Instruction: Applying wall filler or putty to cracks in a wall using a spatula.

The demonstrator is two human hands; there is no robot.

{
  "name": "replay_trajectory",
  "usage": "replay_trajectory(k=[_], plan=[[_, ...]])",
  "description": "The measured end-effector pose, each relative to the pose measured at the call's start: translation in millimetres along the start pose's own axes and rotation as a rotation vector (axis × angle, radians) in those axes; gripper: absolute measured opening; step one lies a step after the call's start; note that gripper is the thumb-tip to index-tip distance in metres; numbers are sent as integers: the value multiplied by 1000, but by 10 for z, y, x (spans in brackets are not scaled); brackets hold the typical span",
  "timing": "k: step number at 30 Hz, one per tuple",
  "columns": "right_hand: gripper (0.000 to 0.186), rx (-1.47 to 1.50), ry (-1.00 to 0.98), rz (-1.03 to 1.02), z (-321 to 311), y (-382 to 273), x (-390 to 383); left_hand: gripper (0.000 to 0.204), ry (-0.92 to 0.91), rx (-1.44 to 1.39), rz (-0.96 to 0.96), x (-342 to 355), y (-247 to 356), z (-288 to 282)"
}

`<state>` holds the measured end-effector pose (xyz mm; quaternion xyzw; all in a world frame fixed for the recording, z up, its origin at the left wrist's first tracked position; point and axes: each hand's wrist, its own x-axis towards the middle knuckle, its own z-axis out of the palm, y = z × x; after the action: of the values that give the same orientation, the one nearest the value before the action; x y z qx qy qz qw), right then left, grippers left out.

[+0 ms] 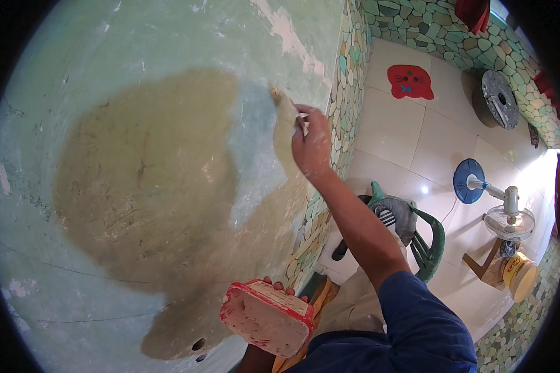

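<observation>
My right hand [312, 140] is raised against the pale green wall [255, 133], its fingers closed round a small hand tool [303, 124] with a whitish grip. The tool's tip meets the wall by a small brownish patch [275, 93]; its exact kind is hard to make out. Lower down, my left hand [279, 286] holds a red plastic tub [261, 286] by its far side, only the fingertips showing over the edge. Pale pinkish paste [264, 320] coats the inside of the tub, which is tilted toward me.
White patches [286, 31] and cracks mark the wall; my shadow covers much of it. Pebble-pattern tiles [345, 93] border it. On the floor are a green plastic chair [432, 245] with things on it, a fan [509, 222], a yellow bucket [521, 280], a red cat-shaped mat [410, 82] and a dark round container [498, 99].
</observation>
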<state>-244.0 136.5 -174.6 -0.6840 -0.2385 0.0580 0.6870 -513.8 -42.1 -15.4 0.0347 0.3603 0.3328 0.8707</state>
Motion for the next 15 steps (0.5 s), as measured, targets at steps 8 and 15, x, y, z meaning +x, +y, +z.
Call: replay_trajectory(k=[8, 15], plan=[[20, 69, -75, 166, 68, 33, 443, 52, 3, -42, -5, -52, 16, -80], [26, 359, -175, 256, 100, 234, 458, 50, 4, -42, -18, -66, 21, -136]])
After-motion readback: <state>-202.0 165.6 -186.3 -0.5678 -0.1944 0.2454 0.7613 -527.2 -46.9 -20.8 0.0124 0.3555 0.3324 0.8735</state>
